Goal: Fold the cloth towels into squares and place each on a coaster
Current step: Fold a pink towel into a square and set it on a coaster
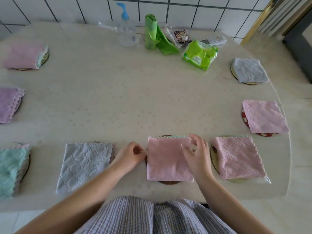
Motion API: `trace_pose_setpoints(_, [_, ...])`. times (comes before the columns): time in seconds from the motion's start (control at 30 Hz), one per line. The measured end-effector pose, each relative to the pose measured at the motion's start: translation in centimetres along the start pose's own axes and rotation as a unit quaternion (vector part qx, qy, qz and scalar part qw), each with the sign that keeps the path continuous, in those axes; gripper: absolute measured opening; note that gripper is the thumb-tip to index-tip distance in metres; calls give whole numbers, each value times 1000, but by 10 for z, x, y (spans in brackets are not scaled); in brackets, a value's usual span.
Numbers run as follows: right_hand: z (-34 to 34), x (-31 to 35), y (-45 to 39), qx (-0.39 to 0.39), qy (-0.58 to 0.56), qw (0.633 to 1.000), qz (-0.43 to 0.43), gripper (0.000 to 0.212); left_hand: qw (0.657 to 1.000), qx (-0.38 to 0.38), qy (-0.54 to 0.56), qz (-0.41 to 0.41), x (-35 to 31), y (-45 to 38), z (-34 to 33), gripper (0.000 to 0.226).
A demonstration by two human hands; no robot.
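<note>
A pink towel [167, 159], folded into a square, lies on a brown coaster [168, 182] at the near edge of the table. My left hand [130, 156] has curled fingers and pinches the towel's left edge. My right hand [197, 156] holds the towel's upper right corner, with the thumb lying on top of the cloth. A mint layer shows along the towel's far edge. To its left lies a folded grey towel [84, 166], to its right a folded pink towel [238, 157] on a pale coaster [213, 159].
More folded towels sit on coasters around the table: pink [265, 117] and grey [249, 70] on the right, pink [23, 54], purple [8, 105] and teal [11, 171] on the left. At the back stand a pump bottle [125, 31], a green bag roll [151, 31] and a tissue pack [200, 54].
</note>
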State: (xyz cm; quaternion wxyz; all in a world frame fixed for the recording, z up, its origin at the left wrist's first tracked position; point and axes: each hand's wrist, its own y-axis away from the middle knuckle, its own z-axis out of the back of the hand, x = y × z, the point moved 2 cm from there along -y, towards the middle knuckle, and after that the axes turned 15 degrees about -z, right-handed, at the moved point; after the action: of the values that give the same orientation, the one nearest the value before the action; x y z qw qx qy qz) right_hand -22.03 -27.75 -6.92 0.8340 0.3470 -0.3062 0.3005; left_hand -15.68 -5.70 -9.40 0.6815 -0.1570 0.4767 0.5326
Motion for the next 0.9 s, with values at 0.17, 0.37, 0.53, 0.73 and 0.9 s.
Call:
trace_pose_setpoints(0.17, [-29,38,8,77,33,991,104,25,990,-102,97,26,2,32,26,10])
trace_pose_setpoints(0.37, [-87,73,35,268,42,950,154,17,962,-226,107,107,37,90,77,2])
trace_pose_setpoints(0.53, [-118,66,65,357,121,907,186,22,920,-330,136,160,69,125,104,2])
trace_pose_setpoints(0.73, [-155,56,79,358,172,913,98,24,939,-298,70,154,101,136,129,6])
trace_pose_setpoints(0.9, [-172,56,93,267,185,945,42,25,977,-175,-6,118,130,126,151,9])
